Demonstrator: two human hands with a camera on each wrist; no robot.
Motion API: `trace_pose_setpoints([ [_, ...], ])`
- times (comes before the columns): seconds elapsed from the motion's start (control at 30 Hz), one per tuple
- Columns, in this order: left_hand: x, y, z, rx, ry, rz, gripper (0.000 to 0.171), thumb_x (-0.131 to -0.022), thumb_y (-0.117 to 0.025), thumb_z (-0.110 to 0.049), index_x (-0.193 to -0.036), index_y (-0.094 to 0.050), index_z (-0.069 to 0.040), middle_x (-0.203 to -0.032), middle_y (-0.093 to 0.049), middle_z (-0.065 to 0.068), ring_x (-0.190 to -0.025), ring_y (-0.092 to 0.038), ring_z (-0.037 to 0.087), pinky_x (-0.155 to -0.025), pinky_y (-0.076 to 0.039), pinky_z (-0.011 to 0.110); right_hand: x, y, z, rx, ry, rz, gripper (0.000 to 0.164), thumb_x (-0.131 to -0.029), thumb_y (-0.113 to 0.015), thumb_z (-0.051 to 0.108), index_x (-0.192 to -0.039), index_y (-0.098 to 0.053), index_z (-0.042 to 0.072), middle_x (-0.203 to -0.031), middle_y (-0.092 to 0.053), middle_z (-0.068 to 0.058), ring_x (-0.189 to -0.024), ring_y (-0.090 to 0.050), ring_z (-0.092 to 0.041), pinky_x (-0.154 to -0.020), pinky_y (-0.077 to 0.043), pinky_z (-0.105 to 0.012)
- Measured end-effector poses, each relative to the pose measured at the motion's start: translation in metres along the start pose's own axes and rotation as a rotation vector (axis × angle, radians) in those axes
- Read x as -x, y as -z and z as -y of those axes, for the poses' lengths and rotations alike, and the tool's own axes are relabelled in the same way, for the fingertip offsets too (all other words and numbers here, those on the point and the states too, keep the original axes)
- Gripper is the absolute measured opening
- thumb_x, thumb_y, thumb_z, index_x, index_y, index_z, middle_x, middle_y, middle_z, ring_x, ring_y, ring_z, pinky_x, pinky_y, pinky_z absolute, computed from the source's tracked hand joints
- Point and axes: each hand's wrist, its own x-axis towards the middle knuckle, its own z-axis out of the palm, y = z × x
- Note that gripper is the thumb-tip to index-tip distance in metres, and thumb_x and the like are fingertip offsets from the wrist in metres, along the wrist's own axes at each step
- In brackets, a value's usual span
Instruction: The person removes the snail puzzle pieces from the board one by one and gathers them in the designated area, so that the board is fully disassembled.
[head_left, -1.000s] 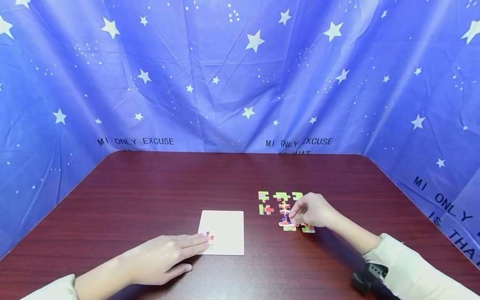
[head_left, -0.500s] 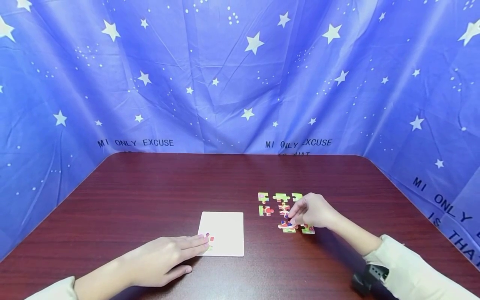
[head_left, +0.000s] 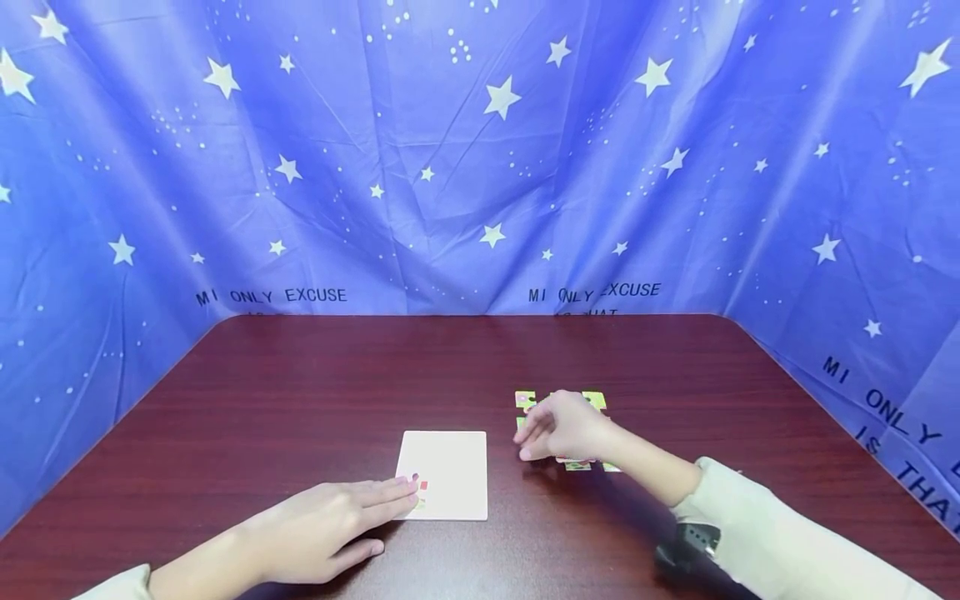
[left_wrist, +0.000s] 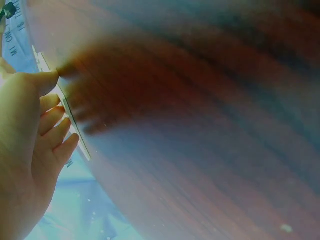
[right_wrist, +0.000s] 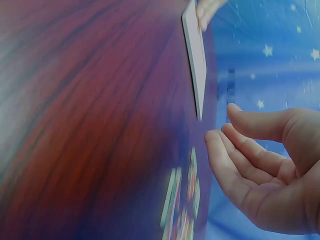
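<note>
A pale square puzzle board (head_left: 450,475) lies on the dark red wood table, with a few small coloured marks at its left edge. My left hand (head_left: 322,525) rests on that edge with straight fingers, the thumb apart and off the board. To the right of the board several colourful jigsaw pieces (head_left: 595,399) lie loosely grouped. Over them hovers my right hand (head_left: 570,429), its fingertips pointing at the board. In the right wrist view the fingers (right_wrist: 220,155) and thumb are loosely bent, with a gap between and nothing seen in it. This hand covers most of the pieces in the head view.
The wooden table (head_left: 337,375) has rounded far corners. A blue curtain (head_left: 420,125) with white stars and printed words hangs behind it and along both sides. A black strap (head_left: 690,546) sits at the right wrist below a cream sleeve (head_left: 780,525).
My right hand has left the lower middle pieces, where it was reaching down, and moved left toward the board. The left hand stays in place. The head view has tilted up slightly.
</note>
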Motion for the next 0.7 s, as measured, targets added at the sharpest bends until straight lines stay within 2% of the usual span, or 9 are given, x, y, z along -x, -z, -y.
trace_pose_setpoints([
  [0.13,0.000,-0.001,0.000,0.006,-0.008,-0.014,0.049,-0.093,-0.060,-0.025,-0.139,-0.052,-0.010,-0.147,-0.050,0.003,-0.130,-0.055,0.015,-0.094,-0.054,0.029,-0.009,-0.021,0.015,0.015,0.067,0.049,0.016,-0.073,-0.080,0.007,-0.087,-0.074,0.002,-0.079,-0.076,-0.007,-0.067,-0.069,-0.006,-0.063,-0.054,-0.018],
  [0.27,-0.001,-0.002,0.000,0.007,-0.019,-0.023,0.048,-0.093,-0.061,-0.025,-0.138,-0.053,-0.010,-0.146,-0.051,0.002,-0.129,-0.055,0.014,-0.094,-0.054,0.028,-0.016,-0.039,0.030,0.037,0.129,0.096,0.015,-0.073,-0.079,0.004,-0.086,-0.074,0.001,-0.078,-0.075,-0.008,-0.066,-0.069,-0.007,-0.060,-0.054,-0.016],
  [0.43,-0.001,-0.001,0.001,0.021,-0.011,-0.026,0.046,-0.093,-0.061,-0.027,-0.136,-0.055,-0.012,-0.143,-0.054,0.002,-0.127,-0.057,0.013,-0.093,-0.054,0.027,-0.025,-0.059,0.044,0.039,0.147,0.117,0.015,-0.072,-0.080,0.003,-0.085,-0.075,0.002,-0.077,-0.075,-0.009,-0.065,-0.069,-0.010,-0.059,-0.053,-0.014],
  [0.7,-0.001,-0.002,0.002,0.039,-0.004,-0.025,0.046,-0.094,-0.060,-0.029,-0.136,-0.055,-0.013,-0.143,-0.054,0.001,-0.126,-0.057,0.011,-0.092,-0.054,0.026,-0.035,-0.082,0.053,0.017,0.168,0.110,0.023,-0.070,-0.082,0.004,-0.091,-0.074,0.000,-0.070,-0.071,-0.008,-0.057,-0.056,0.002,-0.055,-0.048,-0.010],
])
